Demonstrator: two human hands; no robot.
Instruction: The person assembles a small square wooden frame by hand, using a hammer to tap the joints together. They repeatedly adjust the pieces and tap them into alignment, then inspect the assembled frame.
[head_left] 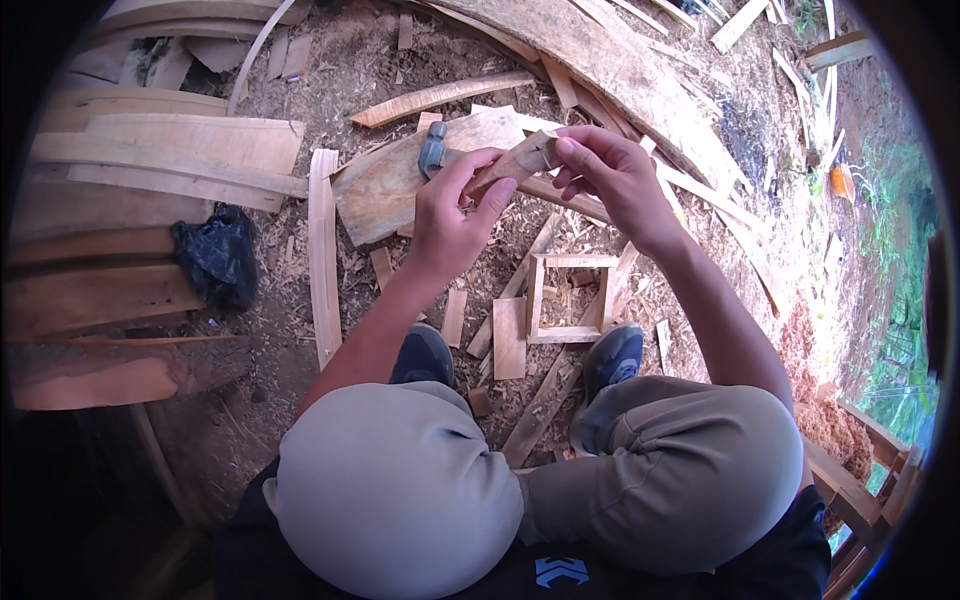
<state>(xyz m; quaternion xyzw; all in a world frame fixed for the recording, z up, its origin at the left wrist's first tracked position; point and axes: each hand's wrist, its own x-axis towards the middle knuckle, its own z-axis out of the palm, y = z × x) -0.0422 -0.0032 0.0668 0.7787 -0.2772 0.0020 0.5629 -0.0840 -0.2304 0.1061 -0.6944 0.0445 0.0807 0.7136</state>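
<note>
In front of me I hold up a short flat piece of wood (520, 162), tilted with its right end higher. My left hand (452, 222) is closed round its left part, thumb in front. My right hand (620, 180) pinches at the right end with thumb and index finger. A thin sliver or nail may be at those fingertips, too small to tell. Just left of the wood, a hammer (432, 150) lies with its dark head on a broad board (380, 200); the hands hide its handle. Below them, a square wooden frame (568, 335) lies between my shoes.
A small flat board (510, 340) lies left of the frame. A long narrow strip (324, 260) is farther left. Stacked planks (190, 150) and a black plastic bag (215, 257) occupy the left side. A long slab (590, 60) crosses the far side. Shavings and offcuts cover the ground.
</note>
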